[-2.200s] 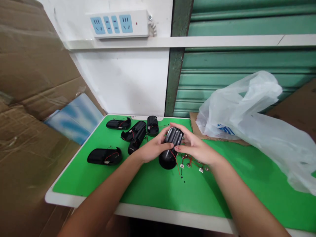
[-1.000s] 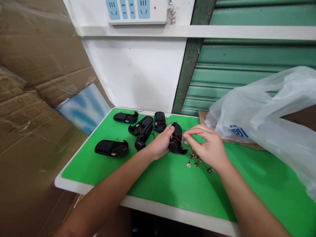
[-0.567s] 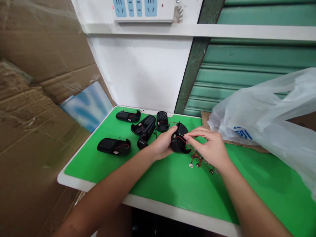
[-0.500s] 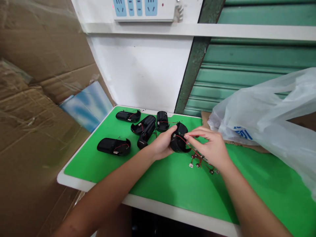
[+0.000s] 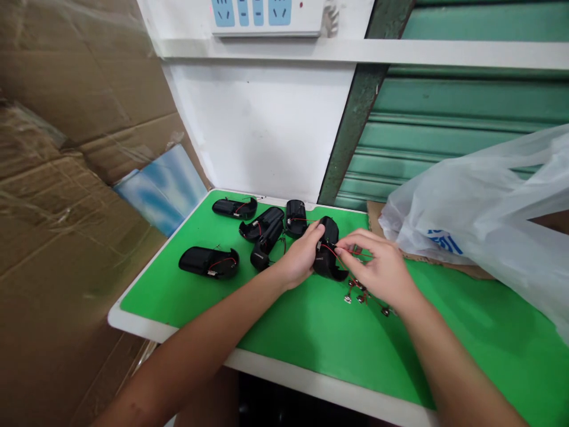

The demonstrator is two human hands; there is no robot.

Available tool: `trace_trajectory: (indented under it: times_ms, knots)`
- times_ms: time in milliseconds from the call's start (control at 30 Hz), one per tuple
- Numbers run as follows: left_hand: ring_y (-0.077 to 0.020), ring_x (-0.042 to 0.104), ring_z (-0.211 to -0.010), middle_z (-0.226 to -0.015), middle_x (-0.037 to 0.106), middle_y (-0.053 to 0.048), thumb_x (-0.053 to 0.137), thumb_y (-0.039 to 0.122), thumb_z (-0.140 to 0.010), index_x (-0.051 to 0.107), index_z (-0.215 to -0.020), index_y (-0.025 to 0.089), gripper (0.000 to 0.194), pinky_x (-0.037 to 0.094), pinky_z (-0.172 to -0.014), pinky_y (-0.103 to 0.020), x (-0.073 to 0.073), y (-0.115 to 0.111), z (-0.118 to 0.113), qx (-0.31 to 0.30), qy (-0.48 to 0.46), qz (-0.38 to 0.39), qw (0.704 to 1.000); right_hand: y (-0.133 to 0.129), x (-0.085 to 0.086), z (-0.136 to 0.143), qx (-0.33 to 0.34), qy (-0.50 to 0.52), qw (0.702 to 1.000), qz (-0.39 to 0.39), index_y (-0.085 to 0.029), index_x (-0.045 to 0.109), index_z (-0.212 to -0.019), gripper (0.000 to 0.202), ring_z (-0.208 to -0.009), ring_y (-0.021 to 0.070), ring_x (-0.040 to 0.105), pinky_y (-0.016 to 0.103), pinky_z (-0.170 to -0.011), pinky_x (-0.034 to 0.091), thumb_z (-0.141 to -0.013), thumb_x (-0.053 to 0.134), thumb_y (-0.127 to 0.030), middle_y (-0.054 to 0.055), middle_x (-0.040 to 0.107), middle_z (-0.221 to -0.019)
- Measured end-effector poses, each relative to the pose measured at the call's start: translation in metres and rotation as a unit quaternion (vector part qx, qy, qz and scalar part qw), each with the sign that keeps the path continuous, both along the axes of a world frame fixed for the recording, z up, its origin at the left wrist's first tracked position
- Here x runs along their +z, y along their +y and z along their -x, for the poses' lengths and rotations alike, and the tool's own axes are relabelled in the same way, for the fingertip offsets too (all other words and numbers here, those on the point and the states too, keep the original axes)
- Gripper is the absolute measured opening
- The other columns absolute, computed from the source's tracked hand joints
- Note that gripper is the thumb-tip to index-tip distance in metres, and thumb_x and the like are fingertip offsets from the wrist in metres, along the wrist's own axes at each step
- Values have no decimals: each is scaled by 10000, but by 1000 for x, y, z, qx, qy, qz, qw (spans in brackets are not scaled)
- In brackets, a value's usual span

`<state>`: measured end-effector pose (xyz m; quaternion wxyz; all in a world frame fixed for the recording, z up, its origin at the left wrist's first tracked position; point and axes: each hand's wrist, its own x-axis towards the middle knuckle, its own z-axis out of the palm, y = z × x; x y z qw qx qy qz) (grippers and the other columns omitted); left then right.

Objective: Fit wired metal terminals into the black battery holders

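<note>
My left hand is closed around a black plastic housing, its thumb on the upper edge. The housing is tilted, its hollow side toward my right hand. A red wire runs from inside it toward the right. My right hand pinches a thin wire at the housing's right edge; the exact tip between the fingers is too small to make out. Below the right hand lie several small metal parts with red wires, partly hidden by that hand.
More black housings with red wires lie left of my hands, one at the front left and another at the back. A green mat covers the white-edged table. A plastic bag sits at right, cardboard at left, a power strip above.
The whole view has shifted slightly. The housing in my left hand is turned a little, and my right fingers stay close to its edge. The red wire end beyond my right fingers shows less.
</note>
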<state>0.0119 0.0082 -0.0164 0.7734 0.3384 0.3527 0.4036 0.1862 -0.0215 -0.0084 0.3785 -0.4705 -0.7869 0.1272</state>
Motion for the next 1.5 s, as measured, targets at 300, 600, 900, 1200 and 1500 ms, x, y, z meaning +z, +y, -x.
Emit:
trace_trajectory:
  times_ms: [300,600,900,1200,1500]
  knots:
    - [-222,430,-1494,-1565,532,-95,445,360,-1069,507,-1526,177,496,285,-1239,-294,-1,-5,0,44,153,-206,966,0,-3,3,-5,-26,1000,11,-211,667,-918,107,-777,196,628,311,-646,479,-969,573,-203,50,660,-886]
    - [-218,417,-1510,-1584,507,-130,456,327,-1060,493,-1525,130,506,248,-1274,-295,-6,-4,0,49,159,-276,947,5,-10,2,24,-19,999,11,-207,655,-900,124,-830,199,634,330,-764,492,-975,559,-187,54,674,-906]
    - [-223,404,-1519,-1574,517,-122,513,320,-1036,518,-1504,141,501,244,-1280,-310,-8,-4,3,50,150,-316,935,7,-16,4,43,8,999,15,-219,665,-920,126,-861,203,643,337,-789,499,-969,566,-158,50,696,-938]
    - [-260,690,-1022,-1134,733,-88,432,445,-1058,428,-1585,249,562,515,-951,-375,-5,7,2,13,142,-140,980,4,-8,-3,-28,-31,997,-60,-213,691,-896,109,-839,212,663,351,-758,497,-953,612,-164,39,709,-896]
    - [-248,492,-1442,-1555,535,-83,442,433,-1063,457,-1564,208,550,317,-1233,-350,-13,8,1,15,176,-226,958,4,-12,0,-28,-85,994,-64,-205,684,-877,125,-861,245,629,389,-775,472,-956,596,-161,50,721,-892]
